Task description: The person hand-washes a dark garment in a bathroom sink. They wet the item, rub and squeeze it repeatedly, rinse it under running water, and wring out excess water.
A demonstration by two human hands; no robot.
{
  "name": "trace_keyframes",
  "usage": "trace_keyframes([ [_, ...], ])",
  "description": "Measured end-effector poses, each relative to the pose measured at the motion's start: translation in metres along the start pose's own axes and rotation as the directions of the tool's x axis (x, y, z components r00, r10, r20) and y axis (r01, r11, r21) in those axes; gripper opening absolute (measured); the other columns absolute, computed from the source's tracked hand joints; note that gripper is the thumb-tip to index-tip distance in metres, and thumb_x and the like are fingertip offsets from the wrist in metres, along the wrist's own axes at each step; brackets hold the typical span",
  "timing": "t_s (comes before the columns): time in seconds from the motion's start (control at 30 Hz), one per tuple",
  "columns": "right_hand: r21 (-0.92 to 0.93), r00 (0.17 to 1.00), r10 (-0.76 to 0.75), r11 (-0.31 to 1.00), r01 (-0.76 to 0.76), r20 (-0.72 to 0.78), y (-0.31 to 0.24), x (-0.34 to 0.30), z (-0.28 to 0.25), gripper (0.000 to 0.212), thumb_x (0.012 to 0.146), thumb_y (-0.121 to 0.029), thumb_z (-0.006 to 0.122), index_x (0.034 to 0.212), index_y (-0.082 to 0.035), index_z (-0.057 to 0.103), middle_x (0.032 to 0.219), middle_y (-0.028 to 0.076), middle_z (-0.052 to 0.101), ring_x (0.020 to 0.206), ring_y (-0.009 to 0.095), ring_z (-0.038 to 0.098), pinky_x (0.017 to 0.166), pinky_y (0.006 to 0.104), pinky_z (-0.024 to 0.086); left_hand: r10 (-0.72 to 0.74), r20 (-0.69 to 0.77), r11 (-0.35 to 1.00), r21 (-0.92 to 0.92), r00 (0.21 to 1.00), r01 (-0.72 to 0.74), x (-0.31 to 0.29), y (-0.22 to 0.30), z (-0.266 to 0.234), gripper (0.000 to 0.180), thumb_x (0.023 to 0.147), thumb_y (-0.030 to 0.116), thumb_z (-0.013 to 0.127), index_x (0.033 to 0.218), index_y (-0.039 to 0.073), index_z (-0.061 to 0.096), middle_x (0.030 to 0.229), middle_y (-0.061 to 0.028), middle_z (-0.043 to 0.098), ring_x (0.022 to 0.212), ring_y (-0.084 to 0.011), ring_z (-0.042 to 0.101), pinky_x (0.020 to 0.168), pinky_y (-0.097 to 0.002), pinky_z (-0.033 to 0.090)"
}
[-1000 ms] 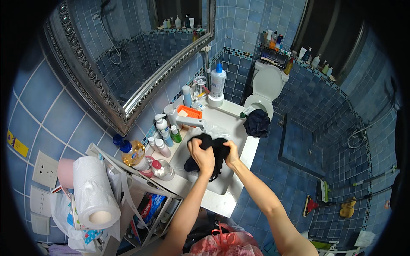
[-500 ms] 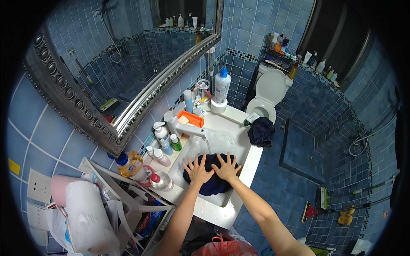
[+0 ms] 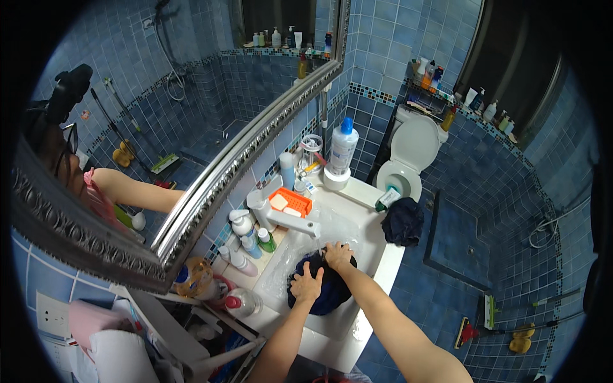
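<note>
A bunched dark navy cloth (image 3: 332, 295) lies wet in the white washbasin (image 3: 350, 322). Both my hands press on it from above. My left hand (image 3: 308, 285) rests on its left part, fingers spread and slightly bent. My right hand (image 3: 340, 255) is on the far edge of the cloth, with its fingers apart and curving over it. Bubbly water (image 3: 274, 281) surrounds the cloth at the left and far side. Over the basin reaches the white tap (image 3: 290, 221), its spout end just beyond my right hand.
A second dark cloth (image 3: 403, 221) hangs over the counter's right corner beside a green-and-white tube (image 3: 386, 199). Pump bottles (image 3: 241, 223), a green bottle (image 3: 265, 240) and an orange soap tray (image 3: 294, 199) line the mirror side. A tall blue-capped bottle (image 3: 343, 150) stands at the back.
My hands have shifted on the cloth: the right is now farther out than the left, its fingers more bent. My view has swung left, bringing my reflected arm into the mirror.
</note>
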State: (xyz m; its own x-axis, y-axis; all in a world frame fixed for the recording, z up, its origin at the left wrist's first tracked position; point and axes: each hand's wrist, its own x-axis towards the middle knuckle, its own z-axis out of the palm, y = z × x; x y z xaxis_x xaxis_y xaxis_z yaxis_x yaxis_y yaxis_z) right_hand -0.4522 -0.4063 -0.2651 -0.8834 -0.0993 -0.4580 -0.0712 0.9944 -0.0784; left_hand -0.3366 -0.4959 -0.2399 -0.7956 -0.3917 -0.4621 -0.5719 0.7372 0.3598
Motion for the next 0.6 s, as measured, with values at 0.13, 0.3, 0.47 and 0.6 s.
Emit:
trace_keyframes([
  [0.13,-0.221,0.992,0.11,0.968,-0.12,-0.058,-0.015,0.023,0.015,0.038,0.093,-0.043,0.037,0.124,-0.023,0.049,0.129,0.011,0.047,0.116,0.038,0.045,0.084,0.0557,0.041,-0.048,0.003,0.998,-0.047,0.999,0.048,0.012,0.007,0.003,0.065,0.085,0.063,0.04,0.137,0.025,0.029,0.109,-0.0254,0.058,0.097,-0.0411,0.059,0.081,-0.0487,0.046],
  [0.3,-0.042,0.991,-0.065,0.997,0.06,-0.121,0.006,0.011,0.014,0.036,0.091,-0.039,0.042,0.122,-0.023,0.052,0.122,0.01,0.049,0.114,0.035,0.045,0.089,0.0566,0.037,-0.054,-0.05,0.994,-0.101,0.997,0.049,0.028,0.003,0.003,0.068,0.081,0.063,0.048,0.135,0.025,0.031,0.098,-0.0201,0.065,0.091,-0.0356,0.063,0.077,-0.0448,0.048],
  [0.47,0.19,0.954,-0.193,0.953,0.238,-0.229,0.029,-0.054,0.014,0.038,0.09,-0.037,0.045,0.126,-0.026,0.047,0.131,0.01,0.042,0.124,0.036,0.035,0.095,0.0638,0.029,-0.108,0.02,0.986,-0.127,0.994,0.11,0.035,0.001,-0.007,0.08,0.076,0.063,0.055,0.14,0.027,0.022,0.11,-0.0207,0.061,0.1,-0.0366,0.06,0.084,-0.0449,0.046],
  [0.6,0.243,0.971,-0.175,0.947,0.211,-0.161,0.023,-0.09,0.0,0.052,0.092,-0.027,0.042,0.142,-0.02,0.027,0.149,0.012,0.02,0.137,0.036,0.015,0.1,0.0683,0.016,-0.148,-0.178,0.984,0.077,0.973,0.164,0.017,-0.002,0.013,0.081,0.08,0.057,0.054,0.144,0.026,0.015,0.123,-0.0221,0.052,0.109,-0.0378,0.053,0.09,-0.0472,0.042],
])
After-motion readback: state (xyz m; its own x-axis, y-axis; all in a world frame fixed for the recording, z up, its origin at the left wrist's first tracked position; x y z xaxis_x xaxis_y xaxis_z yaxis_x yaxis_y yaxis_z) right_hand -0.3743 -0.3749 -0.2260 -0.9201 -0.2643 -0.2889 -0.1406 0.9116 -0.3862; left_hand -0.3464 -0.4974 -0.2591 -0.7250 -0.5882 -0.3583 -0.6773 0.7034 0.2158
